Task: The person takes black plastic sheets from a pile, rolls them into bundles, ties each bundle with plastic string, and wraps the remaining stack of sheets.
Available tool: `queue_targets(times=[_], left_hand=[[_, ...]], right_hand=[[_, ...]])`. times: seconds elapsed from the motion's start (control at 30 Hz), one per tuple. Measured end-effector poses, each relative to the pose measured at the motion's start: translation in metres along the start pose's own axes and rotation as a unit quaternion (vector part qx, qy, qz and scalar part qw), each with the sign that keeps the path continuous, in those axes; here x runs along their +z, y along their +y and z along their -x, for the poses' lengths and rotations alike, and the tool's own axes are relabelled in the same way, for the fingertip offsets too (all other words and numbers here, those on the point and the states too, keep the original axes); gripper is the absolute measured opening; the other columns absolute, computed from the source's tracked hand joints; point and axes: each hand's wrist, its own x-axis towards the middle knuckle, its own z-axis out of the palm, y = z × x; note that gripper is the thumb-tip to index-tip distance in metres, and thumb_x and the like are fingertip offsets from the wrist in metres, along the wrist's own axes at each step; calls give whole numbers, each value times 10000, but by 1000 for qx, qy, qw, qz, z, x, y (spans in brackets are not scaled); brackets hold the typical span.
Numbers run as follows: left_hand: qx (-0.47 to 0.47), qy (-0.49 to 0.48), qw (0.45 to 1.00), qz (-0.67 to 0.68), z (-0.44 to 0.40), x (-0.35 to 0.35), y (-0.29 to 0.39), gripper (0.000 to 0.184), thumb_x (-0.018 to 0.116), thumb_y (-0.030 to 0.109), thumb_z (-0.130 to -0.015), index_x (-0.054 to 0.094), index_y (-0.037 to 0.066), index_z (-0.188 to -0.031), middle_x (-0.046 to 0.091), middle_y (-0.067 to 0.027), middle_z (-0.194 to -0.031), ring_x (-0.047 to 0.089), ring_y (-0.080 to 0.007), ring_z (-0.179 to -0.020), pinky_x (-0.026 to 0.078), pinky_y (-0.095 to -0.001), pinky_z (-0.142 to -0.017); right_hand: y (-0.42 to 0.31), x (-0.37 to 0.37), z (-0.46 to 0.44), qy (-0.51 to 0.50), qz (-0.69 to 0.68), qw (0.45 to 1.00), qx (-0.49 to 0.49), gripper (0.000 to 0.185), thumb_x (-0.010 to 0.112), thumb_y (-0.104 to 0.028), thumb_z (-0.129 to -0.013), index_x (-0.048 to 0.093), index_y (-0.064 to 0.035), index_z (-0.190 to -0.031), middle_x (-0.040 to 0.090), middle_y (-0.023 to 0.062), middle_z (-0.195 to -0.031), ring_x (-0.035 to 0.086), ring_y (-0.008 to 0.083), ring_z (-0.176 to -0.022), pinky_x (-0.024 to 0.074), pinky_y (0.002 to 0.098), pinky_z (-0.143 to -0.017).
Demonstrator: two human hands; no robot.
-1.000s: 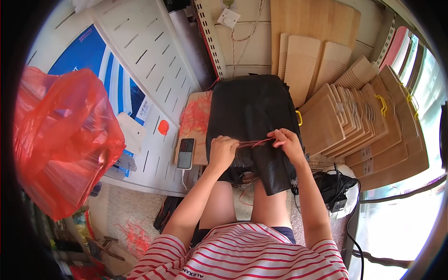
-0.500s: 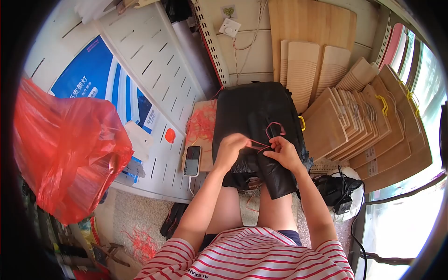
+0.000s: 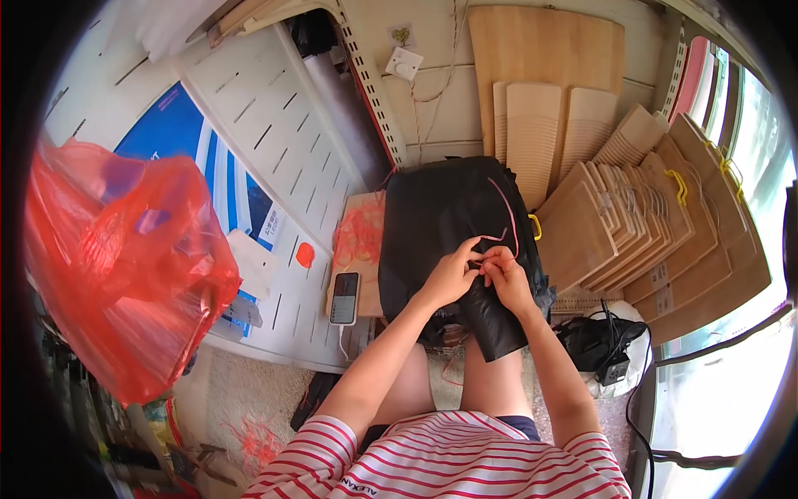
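Observation:
My left hand (image 3: 451,274) and my right hand (image 3: 508,276) meet with fingertips pinched together on a thin pinkish-red string (image 3: 513,218). One length of it loops up from the fingers over a black plastic-covered bundle (image 3: 440,204). Beneath my hands a rolled piece of black plastic (image 3: 496,327) slants down toward my right thigh. Its upper end is hidden behind my fingers, so I cannot tell whether the string is tied around it. A tangle of red string (image 3: 359,231) lies on the board left of the bundle.
A phone (image 3: 343,298) with a white cable rests at the left. Wooden cutting boards (image 3: 582,220) and washboards (image 3: 532,133) lean at the right and back. A red plastic bag (image 3: 133,266) hangs at far left. A black bag with cables (image 3: 594,341) sits right of my knees.
My left hand has moved right to meet my right hand at the string. The string's loose length now stretches further up over the black bundle.

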Motion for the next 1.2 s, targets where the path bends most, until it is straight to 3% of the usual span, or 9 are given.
queue_targets(times=[0.1, 0.33, 0.4, 0.6, 0.73, 0.8, 0.83, 0.97, 1.2], left_hand=[[-44, 52, 997, 44, 4, 3, 2, 562, 674, 53, -822, 473, 66, -1347, 739, -100, -955, 708, -254, -759, 540, -356, -720], [-87, 63, 993, -52, 6, 4, 3, 556, 702, 125, -823, 498, 153, -1340, 741, -35, -910, 708, -232, -765, 534, -355, -689], [8, 102, 992, -73, 6, 9, -1, 608, 719, 79, -804, 490, 137, -1364, 737, -24, -854, 640, -163, -588, 485, -289, -585], [36, 182, 982, -43, 12, 10, 5, 545, 715, 78, -823, 529, 123, -1334, 734, -9, -848, 581, -104, -525, 450, -250, -519], [122, 134, 983, -43, 18, 7, 14, 497, 699, 78, -838, 548, 99, -1312, 739, -15, -875, 563, -83, -514, 437, -241, -498], [101, 211, 972, -15, 11, 16, 8, 519, 703, 103, -838, 527, 87, -1327, 742, -14, -854, 561, -100, -501, 446, -246, -507], [24, 183, 982, -34, 11, 14, 14, 572, 680, 148, -848, 467, 135, -1379, 741, -25, -862, 687, -195, -665, 525, -311, -612], [-48, 102, 993, -45, 5, 20, -6, 632, 685, 129, -831, 424, 145, -1407, 745, -39, -950, 712, -267, -773, 542, -371, -727], [-56, 128, 990, -13, 3, 22, -14, 607, 708, 155, -817, 446, 153, -1364, 748, -40, -915, 708, -283, -782, 529, -380, -711]], right_hand=[[3, -5, -1, -20, 14, 1000, -4, 123, 574, -17, -938, 675, -3, -1007, 677, 53, -831, 600, 88, -667, 470, 234, -590], [3, -20, -4, -104, -74, 986, 111, 152, 649, -56, -919, 711, -6, -1047, 714, 37, -898, 647, 77, -744, 483, 196, -613], [3, -21, -6, -101, -91, 983, 124, 151, 649, -55, -919, 706, 9, -1045, 714, 48, -900, 653, 87, -749, 499, 201, -623], [2, -24, -11, -68, -202, 960, 184, 166, 659, -45, -914, 683, 41, -1054, 705, 81, -900, 668, 122, -754, 557, 234, -674], [7, -27, -11, -87, -201, 961, 171, 160, 670, -21, -898, 680, 40, -1046, 703, 88, -910, 676, 135, -766, 569, 243, -698], [9, -27, -11, -87, -203, 960, 172, 157, 676, -13, -889, 683, 39, -1037, 704, 87, -906, 677, 135, -770, 568, 240, -702], [8, -27, -11, -86, -204, 960, 171, 155, 683, -4, -879, 686, 39, -1028, 705, 87, -903, 678, 135, -775, 566, 237, -705], [9, -25, -11, -83, -202, 962, 164, 144, 691, 4, -866, 689, 38, -1006, 706, 85, -902, 679, 133, -780, 562, 231, -704], [7, -20, -9, -61, -170, 971, 155, 126, 700, 6, -839, 689, 22, -963, 700, 70, -879, 674, 122, -773, 562, 226, -683]])
